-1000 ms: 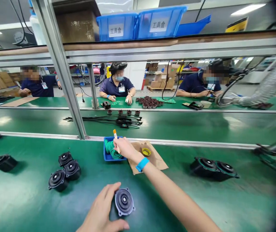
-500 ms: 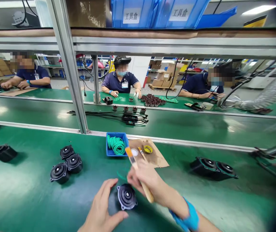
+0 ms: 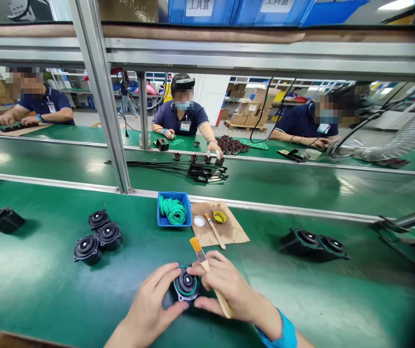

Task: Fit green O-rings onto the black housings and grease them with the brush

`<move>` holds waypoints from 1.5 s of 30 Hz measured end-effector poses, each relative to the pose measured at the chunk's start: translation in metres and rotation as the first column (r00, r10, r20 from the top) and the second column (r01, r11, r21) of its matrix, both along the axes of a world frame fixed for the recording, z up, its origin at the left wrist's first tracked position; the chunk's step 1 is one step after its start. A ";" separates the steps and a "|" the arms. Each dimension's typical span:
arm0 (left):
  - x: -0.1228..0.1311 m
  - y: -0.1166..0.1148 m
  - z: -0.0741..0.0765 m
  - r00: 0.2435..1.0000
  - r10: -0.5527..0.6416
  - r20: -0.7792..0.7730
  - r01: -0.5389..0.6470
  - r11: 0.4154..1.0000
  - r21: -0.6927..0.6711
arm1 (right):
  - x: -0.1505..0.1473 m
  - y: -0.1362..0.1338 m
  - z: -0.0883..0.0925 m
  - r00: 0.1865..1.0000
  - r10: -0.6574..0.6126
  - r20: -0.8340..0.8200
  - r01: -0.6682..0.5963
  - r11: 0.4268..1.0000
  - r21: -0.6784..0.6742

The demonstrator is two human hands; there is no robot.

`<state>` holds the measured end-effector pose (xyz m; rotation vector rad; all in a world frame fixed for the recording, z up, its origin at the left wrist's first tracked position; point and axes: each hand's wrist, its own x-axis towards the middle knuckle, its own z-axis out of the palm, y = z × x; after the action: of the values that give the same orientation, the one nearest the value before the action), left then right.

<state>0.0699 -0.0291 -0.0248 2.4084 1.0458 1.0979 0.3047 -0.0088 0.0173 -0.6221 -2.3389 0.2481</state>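
Note:
A black round housing [image 3: 186,280] with stepped rings on top stands on the green bench in front of me. Around its raised centre lies a thin green rubber ring [image 3: 186,293]. My left hand [image 3: 148,300] grips the housing from the left, thumb low and fingertips at the upper edge. In my right hand [image 3: 229,285] is a paintbrush [image 3: 202,260], its orange bristles pointing up and away. The fingertips of that hand also touch the ring and the housing's right side.
A blue bin [image 3: 174,225] holds green rings. Beside it, stained cardboard [image 3: 234,229] carries another brush [image 3: 214,231], a yellow-rimmed lid [image 3: 219,217] and a white disc [image 3: 199,221]. Similar housings [image 3: 110,235] stand left; two ringed housings [image 3: 307,244] stand right. Co-workers sit opposite.
The green ring, blurred beside the housing before, now lies on the housing top. My left hand has closed in on the housing, and my right hand has come down to it.

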 end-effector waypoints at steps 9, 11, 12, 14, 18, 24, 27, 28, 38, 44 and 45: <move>0.000 -0.004 -0.014 1.000 0.005 0.009 -0.006 0.989 0.148 | 0.006 0.000 -0.014 1.000 -0.005 -0.031 0.010 0.986 0.169; 0.001 -0.006 -0.017 1.000 0.011 -0.006 -0.010 0.984 0.176 | 0.006 -0.004 -0.018 1.000 -0.003 -0.020 0.008 0.975 0.224; 0.002 -0.007 -0.019 1.000 0.015 -0.011 -0.013 0.980 0.197 | 0.006 -0.006 -0.020 1.000 -0.005 -0.018 0.009 0.971 0.241; 0.004 -0.008 -0.020 1.000 0.020 -0.019 -0.014 0.970 0.241 | 0.006 -0.010 -0.024 1.000 0.000 -0.030 0.008 0.965 0.260; 0.009 -0.009 -0.019 1.000 -0.003 -0.025 0.010 0.954 0.299 | 0.004 -0.016 -0.026 0.998 0.010 -0.066 0.007 0.965 0.261; 0.016 -0.012 -0.018 0.998 0.004 0.059 -0.020 0.962 0.272 | 0.004 -0.023 -0.026 0.999 0.041 -0.004 -0.038 0.968 0.249; 0.018 -0.013 -0.020 0.994 -0.005 0.108 -0.016 0.980 0.196 | 0.003 -0.032 -0.028 0.988 0.006 -0.154 0.014 0.992 0.125; 0.018 -0.013 -0.021 0.991 -0.008 0.131 -0.013 0.987 0.161 | 0.003 -0.036 -0.028 0.968 -0.034 -0.250 0.038 0.999 0.013; 0.017 -0.007 -0.015 0.956 0.186 0.227 -0.087 0.918 -0.386 | 0.002 -0.045 -0.012 0.748 -0.382 -0.543 -0.015 0.808 -0.589; 0.019 -0.005 -0.011 0.946 0.217 0.241 -0.083 0.880 -0.467 | 0.014 -0.039 -0.008 0.733 -0.449 -0.510 0.035 0.774 -0.632; 0.019 -0.005 -0.011 0.944 0.216 0.248 -0.074 0.874 -0.480 | 0.017 -0.039 -0.006 0.709 -0.485 -0.511 0.051 0.759 -0.649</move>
<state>0.0889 -0.0341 -0.0353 1.7507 1.2347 1.0633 0.3216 -0.0475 0.0112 -0.9966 -1.4098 0.9299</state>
